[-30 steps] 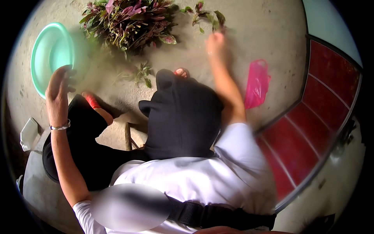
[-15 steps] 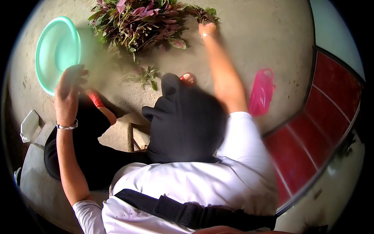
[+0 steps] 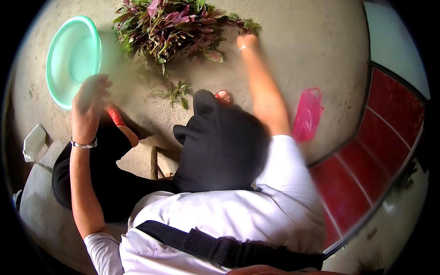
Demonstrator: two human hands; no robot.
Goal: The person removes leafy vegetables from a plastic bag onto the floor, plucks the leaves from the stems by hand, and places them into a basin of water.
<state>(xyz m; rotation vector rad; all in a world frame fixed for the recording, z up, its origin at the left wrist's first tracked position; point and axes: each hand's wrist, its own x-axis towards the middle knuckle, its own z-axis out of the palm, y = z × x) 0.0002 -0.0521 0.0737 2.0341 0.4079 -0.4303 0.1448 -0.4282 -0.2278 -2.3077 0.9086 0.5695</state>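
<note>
Basin [image 3: 73,62], one, pale green, round, at the upper left of the frame; its inner wall and round base show. Bag [image 3: 308,114], one, pink and see-through, lying on the floor [image 3: 321,55] right of centre (contents, if any, cannot be told). White object [image 3: 34,143], one, at the left edge, tilted. Heap [image 3: 172,30] of leafy stems, green and purple, upper centre, loose on the floor to the right of the basin. Small bunch [image 3: 240,24], same leaves, just beside the heap's right side; the right hand [image 3: 248,41] pinches its stem end, fingers pressed together. Sprig [image 3: 175,92], one, below the heap. Left hand [image 3: 92,91], blurred, overlaps the basin's lower edge in view, fingers loosely bent and parted (contact with the rim cannot be told). Bracelets, two: metal band [image 3: 84,143] on the left wrist, thinner band [image 3: 246,47] on the right. Tiles [image 3: 385,121], dark red, along the right side.
</note>
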